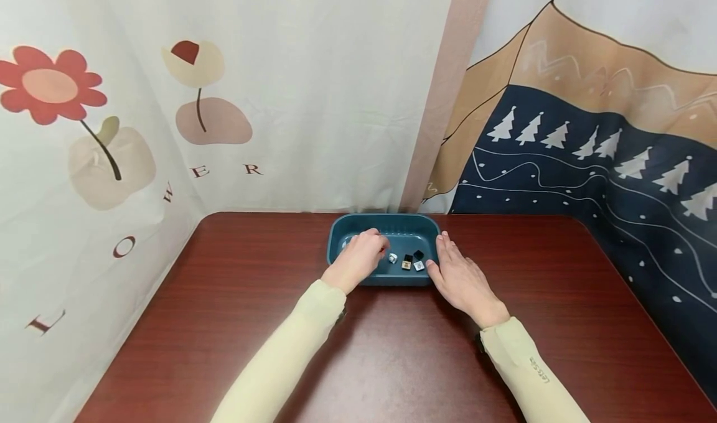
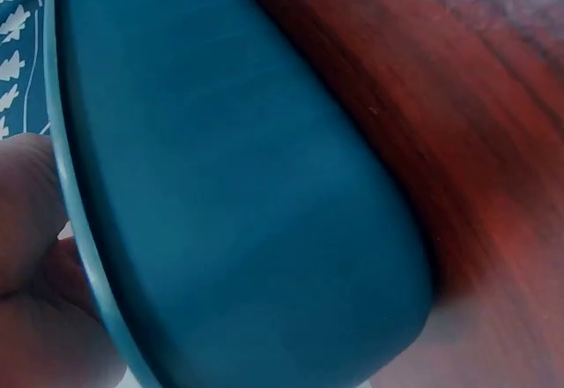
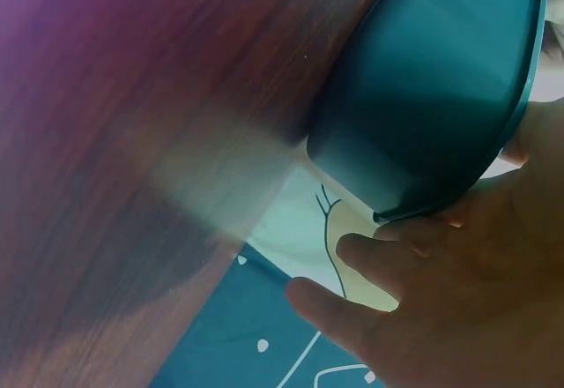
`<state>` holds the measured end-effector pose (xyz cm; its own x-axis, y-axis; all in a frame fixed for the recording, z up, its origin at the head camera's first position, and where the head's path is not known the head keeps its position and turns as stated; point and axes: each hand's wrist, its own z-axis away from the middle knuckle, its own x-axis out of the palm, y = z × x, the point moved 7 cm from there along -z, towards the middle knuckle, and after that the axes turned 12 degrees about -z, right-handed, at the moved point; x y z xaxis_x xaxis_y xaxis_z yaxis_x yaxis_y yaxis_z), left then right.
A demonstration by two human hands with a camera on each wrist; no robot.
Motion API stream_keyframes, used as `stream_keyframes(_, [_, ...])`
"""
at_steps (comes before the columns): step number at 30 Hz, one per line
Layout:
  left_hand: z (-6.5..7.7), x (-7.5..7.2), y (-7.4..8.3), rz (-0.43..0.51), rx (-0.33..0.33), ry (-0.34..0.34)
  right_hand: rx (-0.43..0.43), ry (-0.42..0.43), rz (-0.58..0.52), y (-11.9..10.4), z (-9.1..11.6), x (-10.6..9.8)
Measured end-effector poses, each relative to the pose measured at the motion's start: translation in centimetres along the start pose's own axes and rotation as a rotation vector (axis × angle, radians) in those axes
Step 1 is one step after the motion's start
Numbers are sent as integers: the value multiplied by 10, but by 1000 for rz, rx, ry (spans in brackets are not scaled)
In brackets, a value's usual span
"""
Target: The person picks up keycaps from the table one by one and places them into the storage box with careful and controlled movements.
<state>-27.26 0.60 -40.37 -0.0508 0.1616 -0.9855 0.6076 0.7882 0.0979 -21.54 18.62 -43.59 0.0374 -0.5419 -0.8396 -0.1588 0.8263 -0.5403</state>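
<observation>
A teal rectangular tray (image 1: 386, 281) lies at the back of the table, with several small cube-like pieces on its floor. Among them are a white piece (image 1: 419, 266), a tan-faced piece (image 1: 406, 265), a silvery white piece (image 1: 393, 258) and a black piece (image 1: 418, 255). My left hand (image 1: 360, 258) reaches over the near rim into the left half, fingers bent downward; whether they pinch anything is hidden. Flat along the tray's right rim lies my right hand (image 1: 463, 281), its fingers straight and touching the rim. The left wrist view mostly shows the tray's outer wall (image 2: 220, 185).
The reddish-brown wooden table (image 1: 386, 354) extends around the tray. Right behind its back edge hangs a pale curtain (image 1: 313, 99) with flower prints; a dark blue printed curtain (image 1: 538, 180) hangs at the right.
</observation>
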Motion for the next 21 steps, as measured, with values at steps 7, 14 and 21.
stream_keyframes(7, [-8, 5, -1, -6, -31, -70, -1, -5, 1, 0, 1, -1])
stream_keyframes(14, [-13, 11, -6, 22, -75, -96, 3, -11, 0, 1, 0, 0])
stream_keyframes(21, [-14, 11, -8, -12, -97, -107, 4, -13, -1, 2, 0, 0])
